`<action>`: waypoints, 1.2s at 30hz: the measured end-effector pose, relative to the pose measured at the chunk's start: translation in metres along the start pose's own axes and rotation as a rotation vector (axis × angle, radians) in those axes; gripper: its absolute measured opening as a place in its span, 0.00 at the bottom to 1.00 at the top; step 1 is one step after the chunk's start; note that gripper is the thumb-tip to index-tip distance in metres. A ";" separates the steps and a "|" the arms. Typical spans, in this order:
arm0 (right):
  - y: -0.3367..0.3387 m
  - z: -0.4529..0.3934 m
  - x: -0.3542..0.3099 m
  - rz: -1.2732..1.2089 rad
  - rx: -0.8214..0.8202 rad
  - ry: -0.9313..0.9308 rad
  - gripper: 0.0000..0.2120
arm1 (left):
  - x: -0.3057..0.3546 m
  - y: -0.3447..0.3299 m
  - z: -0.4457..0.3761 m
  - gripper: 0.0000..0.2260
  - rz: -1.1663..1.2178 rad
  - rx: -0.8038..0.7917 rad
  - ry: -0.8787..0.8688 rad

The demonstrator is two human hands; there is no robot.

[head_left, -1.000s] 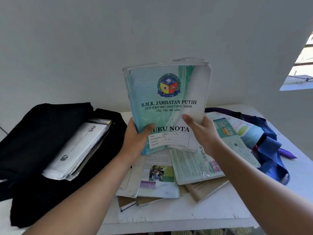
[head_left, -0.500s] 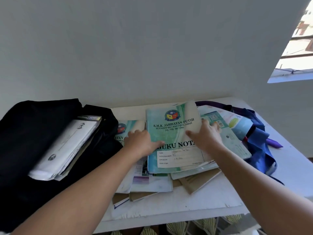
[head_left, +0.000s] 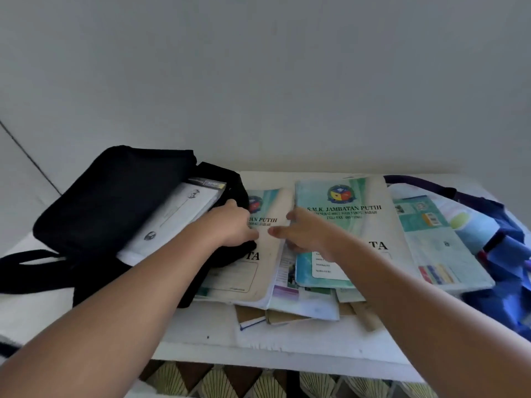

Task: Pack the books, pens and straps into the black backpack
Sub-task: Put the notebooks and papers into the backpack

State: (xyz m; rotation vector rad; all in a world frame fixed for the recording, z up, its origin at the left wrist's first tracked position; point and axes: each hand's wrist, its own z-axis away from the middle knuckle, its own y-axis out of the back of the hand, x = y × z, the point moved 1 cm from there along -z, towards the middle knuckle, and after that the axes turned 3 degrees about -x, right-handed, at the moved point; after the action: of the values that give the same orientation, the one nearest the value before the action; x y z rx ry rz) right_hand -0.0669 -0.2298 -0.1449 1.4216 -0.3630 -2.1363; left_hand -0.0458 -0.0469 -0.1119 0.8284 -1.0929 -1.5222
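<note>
Notebooks with thin green-and-cream paper covers are lying in a loose overlapping heap across the middle of the white counter (head_left: 287,340), and these are what the head view is showing both hands working on. One cream-edged green notebook (head_left: 258,254) is sitting at the left of the heap, its left edge tucked against the mouth of the black fabric backpack (head_left: 109,202), which is occupying the counter's left end with white printed booklets (head_left: 175,222) already sticking out of it. A second green school notebook (head_left: 344,225) is lying just to its right, on top of more teal-covered books (head_left: 431,242) and brown-covered exercise books (head_left: 253,314) near the front edge. Blue fabric straps (head_left: 502,254) are bunched at the counter's right end; no pens are showing.

The left hand (head_left: 232,225) is resting at the backpack's opening, fingers loosely curled over the left notebook's upper edge; whether it is actually pinching the cover I cannot tell. The right hand (head_left: 304,234) is reaching between the two notebooks with fingers spread and relaxed, thumb pointing left, holding nothing that can be seen.

By my judgement these notebooks are going to be light, floppy and a little slick against one another, with worn covers that could crease or tear. Taking one by the spine side, with fingers under and thumb on top, should be keeping it from sagging or fanning open while it is sliding into the backpack.
</note>
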 end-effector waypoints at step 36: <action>0.150 0.048 0.101 -0.135 0.526 -0.145 0.09 | 0.134 0.003 -0.018 0.24 0.157 -0.125 -0.256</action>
State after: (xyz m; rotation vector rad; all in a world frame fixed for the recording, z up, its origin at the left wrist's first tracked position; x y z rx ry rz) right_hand -0.0975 -0.4131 -0.1272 1.6030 -0.9665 -2.3683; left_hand -0.0580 -0.1814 -0.1110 0.4597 -1.2043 -1.5739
